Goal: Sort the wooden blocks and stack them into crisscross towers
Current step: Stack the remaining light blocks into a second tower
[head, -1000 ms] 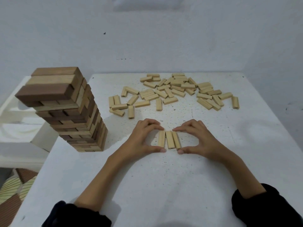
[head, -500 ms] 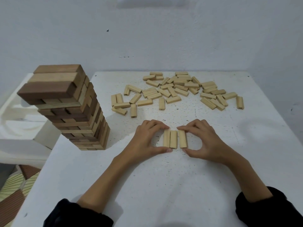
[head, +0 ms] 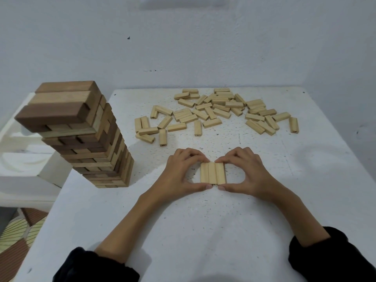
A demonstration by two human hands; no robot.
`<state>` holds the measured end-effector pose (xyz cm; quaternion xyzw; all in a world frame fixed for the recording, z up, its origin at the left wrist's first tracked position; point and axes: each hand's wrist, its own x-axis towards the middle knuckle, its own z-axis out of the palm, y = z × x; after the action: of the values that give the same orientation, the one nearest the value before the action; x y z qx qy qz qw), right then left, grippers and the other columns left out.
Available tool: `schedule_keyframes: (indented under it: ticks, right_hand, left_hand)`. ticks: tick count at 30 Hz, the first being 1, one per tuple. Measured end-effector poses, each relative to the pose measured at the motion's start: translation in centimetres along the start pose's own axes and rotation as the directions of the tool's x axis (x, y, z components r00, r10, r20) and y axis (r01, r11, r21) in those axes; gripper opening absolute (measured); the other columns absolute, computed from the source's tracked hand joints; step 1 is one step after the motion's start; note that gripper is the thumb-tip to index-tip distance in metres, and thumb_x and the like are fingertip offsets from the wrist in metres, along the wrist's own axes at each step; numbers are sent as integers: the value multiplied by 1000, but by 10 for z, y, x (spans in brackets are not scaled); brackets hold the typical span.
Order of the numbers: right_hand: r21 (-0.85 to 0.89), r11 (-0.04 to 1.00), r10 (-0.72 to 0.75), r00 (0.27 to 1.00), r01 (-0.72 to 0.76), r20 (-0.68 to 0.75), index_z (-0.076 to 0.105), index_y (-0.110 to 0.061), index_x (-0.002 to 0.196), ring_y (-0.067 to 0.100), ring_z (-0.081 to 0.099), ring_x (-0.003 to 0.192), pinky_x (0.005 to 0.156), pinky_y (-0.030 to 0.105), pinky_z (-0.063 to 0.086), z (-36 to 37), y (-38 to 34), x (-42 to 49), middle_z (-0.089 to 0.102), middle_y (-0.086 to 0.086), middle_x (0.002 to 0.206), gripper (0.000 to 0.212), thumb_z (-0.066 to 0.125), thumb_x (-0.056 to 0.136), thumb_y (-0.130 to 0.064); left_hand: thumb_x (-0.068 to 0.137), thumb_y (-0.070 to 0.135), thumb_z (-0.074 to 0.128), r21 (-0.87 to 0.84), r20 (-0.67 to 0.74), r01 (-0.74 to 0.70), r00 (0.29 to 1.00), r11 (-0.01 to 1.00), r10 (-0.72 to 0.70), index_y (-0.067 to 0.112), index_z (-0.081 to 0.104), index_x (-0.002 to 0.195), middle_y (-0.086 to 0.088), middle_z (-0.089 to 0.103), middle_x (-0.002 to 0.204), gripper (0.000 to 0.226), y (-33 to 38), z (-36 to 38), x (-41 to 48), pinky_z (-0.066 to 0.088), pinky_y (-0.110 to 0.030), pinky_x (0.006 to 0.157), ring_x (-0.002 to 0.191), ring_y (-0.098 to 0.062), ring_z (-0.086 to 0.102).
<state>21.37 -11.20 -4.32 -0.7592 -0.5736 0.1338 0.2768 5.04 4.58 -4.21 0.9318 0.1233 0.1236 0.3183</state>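
Though seemingly flush, blocks (head: 212, 173) between hands (head: 181, 171) (head: 246, 171).

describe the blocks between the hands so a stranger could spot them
Start at the tall two-tone tower on the left edge of the white table, then look right to where the left hand and right hand meet. Between them lie three pale blocks, flush side by side, unlike the scattered pile behind.

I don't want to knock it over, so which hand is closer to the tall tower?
Left. The left hand sits just right of the tower, not touching it; the right hand is farther right, across the three-block row both hands pinch.
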Motion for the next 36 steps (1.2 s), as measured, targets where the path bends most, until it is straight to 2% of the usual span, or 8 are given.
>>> schedule_keyframes:
  ticks: [5,10,16,19,24,29,33,36]
  right_hand:
    - [0,1000,15,1000,-15,14,52,-41,118,2,32,102,85,27,24,0,-1,0,41,-19,106,67,53,60,-74]
    - [-3,1000,20,999,-20,26,52,-43,120,1,30,102,86,25,21,-1,-2,1,36,-26,104,70,51,59,-75]
    - [0,1000,17,998,-17,57,47,-49,121,0,29,103,86,22,18,-2,-2,1,35,-27,106,70,50,57,-78]
    - [-6,1000,1,998,-1,64,50,-45,123,-3,29,101,84,21,18,-2,-2,2,35,-28,105,74,50,57,-78]
    - [24,1000,-18,999,16,51,49,-46,120,-9,32,106,91,9,14,-1,-3,1,39,-27,103,68,53,59,-74]
    - [60,998,7,999,-9,36,40,-53,113,-9,38,102,88,10,17,-2,-5,1,45,-29,102,62,57,57,-72]
    - [14,1000,-4,999,3,42,42,-52,116,-10,33,104,92,8,12,-1,-6,1,40,-30,103,67,54,56,-78]
    - [-16,1000,1,999,0,36,44,-49,121,-6,31,101,93,5,9,-1,-7,1,39,-29,103,75,52,54,-80]
  left_hand:
    - [66,65,62,-2,0,6,1000,1000,-6,35,57,117,21,47,119,60,0,0,0,19,-11,96,116,-2,35]
    - [66,65,63,6,-6,-3,1000,1000,3,34,58,118,20,47,120,61,0,0,0,15,-7,95,116,-1,35]
    - [66,66,63,9,9,-10,1000,1000,10,34,59,118,20,47,121,61,-1,0,0,20,-16,98,118,-3,35]
    - [65,66,63,5,23,-9,1000,1000,8,34,59,119,20,46,122,63,-2,0,0,18,-14,98,119,-2,34]
    - [64,67,64,7,24,-15,1000,1000,15,35,59,117,20,47,122,62,-3,1,0,19,-15,98,119,-4,34]
    - [63,67,64,2,20,-10,1000,1000,10,36,58,117,23,46,122,62,-4,2,0,18,-14,97,118,-3,34]
    - [60,69,65,-3,48,1,999,1000,-1,39,54,121,25,43,123,69,-3,0,1,16,-12,98,120,-1,32]
    - [57,69,67,-50,86,15,996,999,-11,42,46,126,23,42,125,77,-4,-5,0,22,-16,101,120,2,31]
